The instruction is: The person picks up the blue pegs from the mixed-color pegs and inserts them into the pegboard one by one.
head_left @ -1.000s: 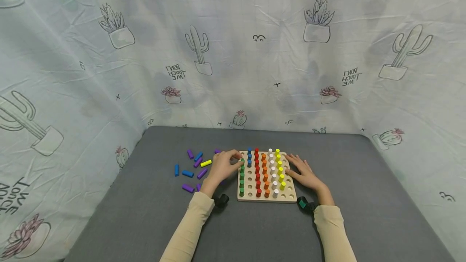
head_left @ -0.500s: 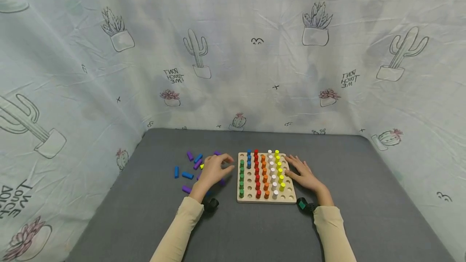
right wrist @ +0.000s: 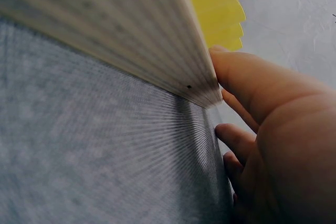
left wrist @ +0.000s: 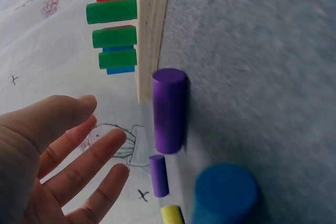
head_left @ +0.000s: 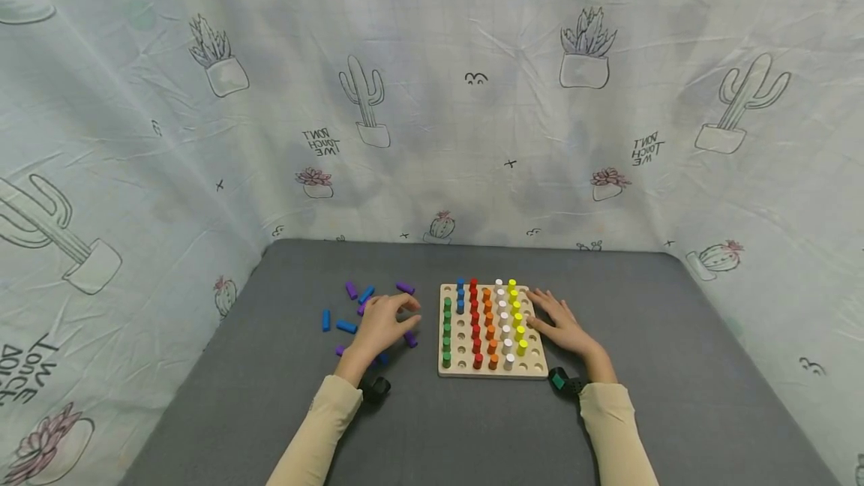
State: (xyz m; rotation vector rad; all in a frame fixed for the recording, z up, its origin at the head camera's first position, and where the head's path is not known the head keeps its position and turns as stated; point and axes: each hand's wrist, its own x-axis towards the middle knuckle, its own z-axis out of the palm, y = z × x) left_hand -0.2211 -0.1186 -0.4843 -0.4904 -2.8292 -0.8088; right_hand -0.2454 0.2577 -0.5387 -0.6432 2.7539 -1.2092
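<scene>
A wooden pegboard [head_left: 486, 374] stands on the table with columns of green pegs [head_left: 447, 330], blue pegs [head_left: 460, 295], red pegs [head_left: 475, 319], orange pegs [head_left: 490, 332], white pegs [head_left: 504, 319] and yellow pegs [head_left: 517, 320]. To its left, my left hand [head_left: 378, 327] hovers over loose pegs, fingers apart and holding nothing. Near it in the left wrist view lie a purple peg [left wrist: 169, 111], a yellow peg [left wrist: 172, 214] and a blurred blue peg [left wrist: 226, 195]. My right hand [head_left: 565, 328] rests at the board's right edge, its thumb touching the edge near the yellow pegs.
More loose pegs lie on the left side of the grey table [head_left: 432, 433], among them a blue peg [head_left: 326, 320] and a purple peg [head_left: 405, 287]. My left hand hides part of this scatter. A patterned curtain [head_left: 432, 133] hangs behind the table.
My left hand has left the green column's top end and moved left and slightly down over the loose pegs. The green peg it was at stands in the board. My right hand stays put.
</scene>
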